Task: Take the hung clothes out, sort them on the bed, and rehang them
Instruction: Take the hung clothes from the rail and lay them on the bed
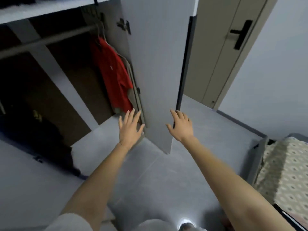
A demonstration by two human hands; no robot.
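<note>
Both forearms out; my left hand [130, 129] spread, empty, just below red shirt [111, 70]; right hand [180, 125] spread, maybe touching wardrobe door [155, 64] edge. Shirt looks soft, light; I'd grab the hanger [102, 31] neck, well above left hand.

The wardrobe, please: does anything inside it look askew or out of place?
The red garment hangs squeezed to the far right over an olive garment, their hems bunched unevenly. A dark heap lies low on the left.
</note>
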